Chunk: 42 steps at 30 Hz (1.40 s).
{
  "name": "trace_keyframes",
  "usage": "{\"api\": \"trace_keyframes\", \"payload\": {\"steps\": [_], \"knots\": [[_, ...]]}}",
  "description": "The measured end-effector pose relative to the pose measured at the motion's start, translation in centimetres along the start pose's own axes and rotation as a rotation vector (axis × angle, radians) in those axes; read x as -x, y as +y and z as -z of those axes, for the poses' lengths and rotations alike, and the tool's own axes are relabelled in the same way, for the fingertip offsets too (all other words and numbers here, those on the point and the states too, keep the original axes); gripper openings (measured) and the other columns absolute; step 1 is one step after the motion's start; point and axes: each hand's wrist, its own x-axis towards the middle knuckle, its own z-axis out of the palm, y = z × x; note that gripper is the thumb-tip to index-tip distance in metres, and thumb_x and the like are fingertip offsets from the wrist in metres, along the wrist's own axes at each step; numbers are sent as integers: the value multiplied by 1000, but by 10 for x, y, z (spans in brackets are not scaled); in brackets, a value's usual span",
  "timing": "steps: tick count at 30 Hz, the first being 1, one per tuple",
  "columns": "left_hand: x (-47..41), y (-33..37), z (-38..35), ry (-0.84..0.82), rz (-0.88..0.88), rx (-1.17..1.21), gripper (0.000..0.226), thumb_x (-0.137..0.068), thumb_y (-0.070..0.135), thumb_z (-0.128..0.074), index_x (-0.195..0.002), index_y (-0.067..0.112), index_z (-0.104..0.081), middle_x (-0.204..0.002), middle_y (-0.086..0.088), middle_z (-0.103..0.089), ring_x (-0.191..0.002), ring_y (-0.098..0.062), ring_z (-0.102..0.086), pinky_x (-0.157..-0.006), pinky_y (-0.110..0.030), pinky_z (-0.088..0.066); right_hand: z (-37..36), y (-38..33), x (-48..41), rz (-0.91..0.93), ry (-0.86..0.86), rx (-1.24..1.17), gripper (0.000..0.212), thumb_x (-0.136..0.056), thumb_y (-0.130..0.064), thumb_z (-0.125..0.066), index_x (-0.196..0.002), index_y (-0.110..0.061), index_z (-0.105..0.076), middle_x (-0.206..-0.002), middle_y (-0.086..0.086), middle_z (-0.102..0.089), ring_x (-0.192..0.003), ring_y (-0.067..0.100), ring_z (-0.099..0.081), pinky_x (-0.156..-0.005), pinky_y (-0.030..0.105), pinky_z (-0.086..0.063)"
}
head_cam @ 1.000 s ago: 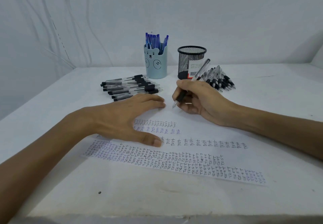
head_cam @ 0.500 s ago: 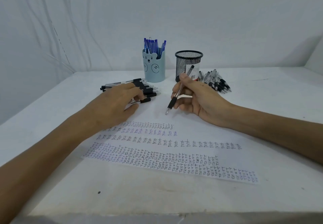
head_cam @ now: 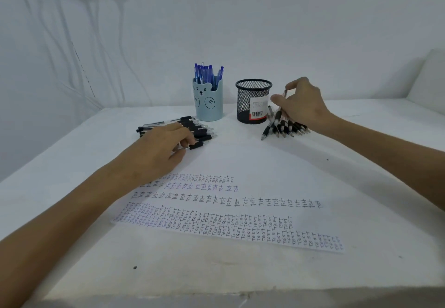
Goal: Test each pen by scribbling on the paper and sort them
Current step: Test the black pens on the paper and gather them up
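Note:
A white paper [head_cam: 243,163] covered in rows of scribbled test marks lies in the middle of the table. My left hand [head_cam: 157,155] rests on the left pile of black pens [head_cam: 196,126], thumb and fingers pinching its nearest pen [head_cam: 201,144]. My right hand [head_cam: 301,103] holds a clear pen with a black grip [head_cam: 279,113] by its top end. That pen hangs tip down over the right pile of black pens [head_cam: 289,128], beside the black mesh cup [head_cam: 250,100].
A light blue bear cup [head_cam: 208,104] holding several blue pens [head_cam: 207,73] stands left of the mesh cup at the back. A white wall rises behind the table, and cables hang at the far left. The table's front edge runs along the bottom.
My right hand has carried its pen from the paper back and right to the right pile. My left hand left the paper and settled on the left pile.

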Motion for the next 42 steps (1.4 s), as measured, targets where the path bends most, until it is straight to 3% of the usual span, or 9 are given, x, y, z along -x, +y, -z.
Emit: {"api": "trace_keyframes", "payload": {"steps": [3,6,16,26,29,33,36,39,42], "knots": [[0,0,-1,10,-13,0,27,-95,3,-64,-115,22,-67,-102,12,-59,-91,-9,-59,-80,-25,-50,-4,11,-22,12,15,168,44,-94,-30,-64,-124,2,-58,-100,19,-71,-91,24,-66,-79,27,-47],[1,0,-1,18,-19,8,26,-96,3,-63,-114,22,-67,-101,13,-59,-91,-8,-59,-80,-28,-53,-10,16,-33,-19,7,258,42,-94,-26,-62,-125,3,-58,-112,21,-68,-107,33,-63,-81,32,-48],[0,4,5,-14,26,87,40,-85,-7,-64,-113,21,-69,-98,16,-61,-88,-8,-62,-76,-25,-54,-15,14,-24,89,17,445,31,-100,-38,-51,-115,-12,-61,-104,17,-65,-99,36,-61,-72,34,-43],[0,15,7,142,83,220,36,-88,-3,-66,-104,29,-66,-100,16,-70,-83,-10,-63,-74,-19,-52,-19,-23,9,263,59,649,28,-94,-29,-52,-100,-5,-65,-96,17,-59,-89,37,-56,-74,38,-45],[0,23,10,202,103,322,30,-87,-4,-69,-102,22,-68,-97,13,-72,-73,-16,-62,-72,-22,-54,-27,-38,30,400,47,633,23,-91,-29,-54,-96,-10,-65,-88,10,-59,-82,34,-54,-69,35,-44],[0,33,11,234,155,540,25,-87,-5,-72,-97,17,-68,-96,3,-74,-79,-24,-66,-77,-32,-57,-43,-50,60,767,-159,616,35,-90,-33,-61,-120,-15,-61,-114,4,-63,-111,27,-51,-82,38,-47],[0,38,11,243,163,663,24,-88,-3,-76,-91,14,-60,-97,-1,-73,-85,-28,-69,-75,-34,-58,-59,-50,72,1009,-125,726,46,-92,-41,-64,-129,-14,-59,-125,5,-61,-123,30,-49,-91,46,-42],[-1,39,9,252,164,673,26,-87,4,-79,-91,11,-55,-93,-3,-71,-83,-23,-72,-74,-22,-56,-71,-47,73,1255,-92,680,24,-98,-30,-62,-110,-9,-64,-102,5,-68,-104,30,-60,-84,47,-48],[-1,39,8,260,176,645,20,-92,14,-75,-93,8,-56,-87,-1,-75,-80,-16,-75,-73,-19,-56,-73,-42,67,1182,-263,650,15,-105,-17,-50,-114,-7,-57,-93,7,-62,-84,29,-56,-71,48,-53]]}}
